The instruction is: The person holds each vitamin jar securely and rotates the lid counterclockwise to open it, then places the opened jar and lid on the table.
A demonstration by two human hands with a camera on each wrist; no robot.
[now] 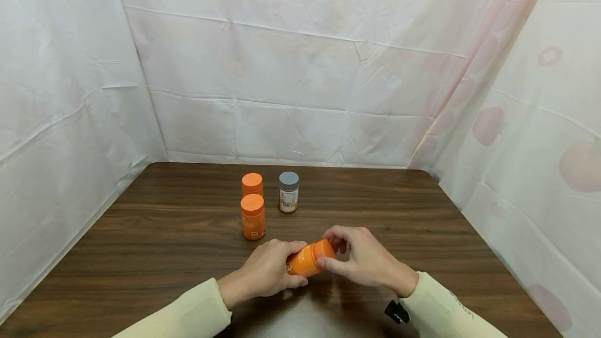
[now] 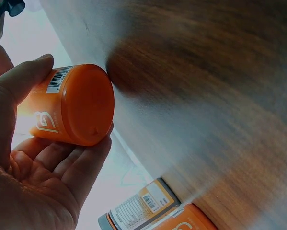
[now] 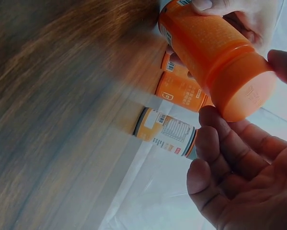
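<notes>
My left hand [image 1: 266, 271] grips an orange supplement bottle [image 1: 302, 262] round its body. The bottle lies tilted, its orange lid [image 1: 325, 249] towards the right hand. My right hand [image 1: 368, 258] pinches that lid between thumb and fingertips, as the right wrist view shows; the remaining fingers are bent beside it. The lid sits on the bottle's neck. In the left wrist view the bottle's smooth orange base [image 2: 89, 105] faces the camera, and part of a barcode label [image 2: 60, 79] shows by the thumb.
Two upright orange bottles [image 1: 253, 220] stand one behind the other on the dark wooden table [image 1: 164, 244], left of centre. A bottle with a grey lid [image 1: 288, 192] stands right of them. White curtains [image 1: 281, 67] hang behind and at both sides.
</notes>
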